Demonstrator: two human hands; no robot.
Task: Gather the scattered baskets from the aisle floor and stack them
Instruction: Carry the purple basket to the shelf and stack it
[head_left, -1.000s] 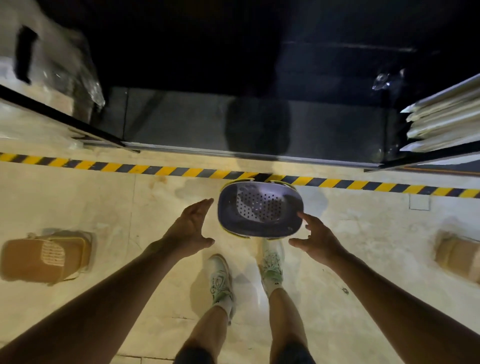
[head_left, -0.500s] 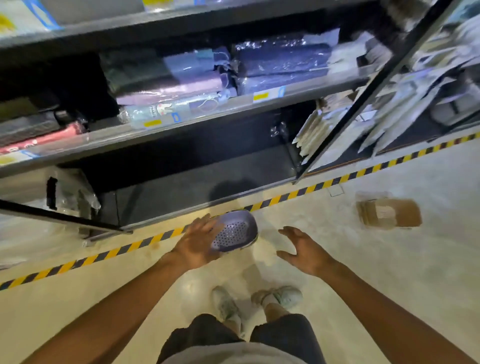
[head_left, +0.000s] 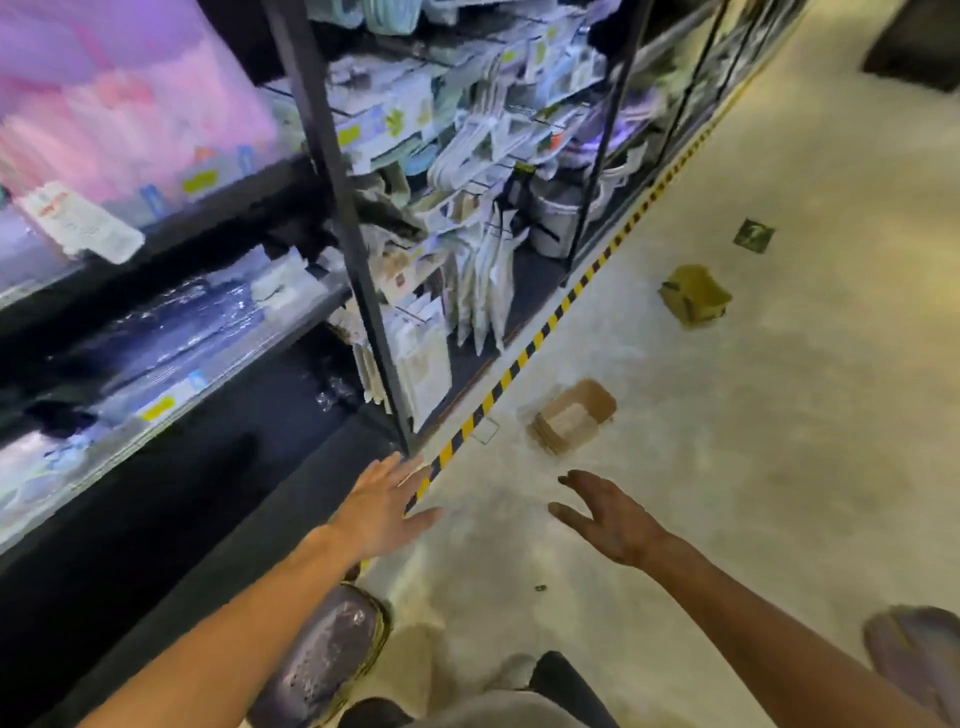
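- Pale glossy floor, striped yellow-black tape; labels blurred, unreadable.
- Tan baskets, boxy.
- Purple perforated basket.
- Left hand, right hand: fingers spread, empty.

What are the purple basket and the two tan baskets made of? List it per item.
Purple basket: probably glossy moulded plastic; it shows highlights.
Nearer tan basket: matte, maybe plastic or woven fibre; blurred.
Farther tan basket: same matte look; material unclear.

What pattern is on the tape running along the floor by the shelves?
Black and yellow diagonal stripes on the tape, clearest in the head view.
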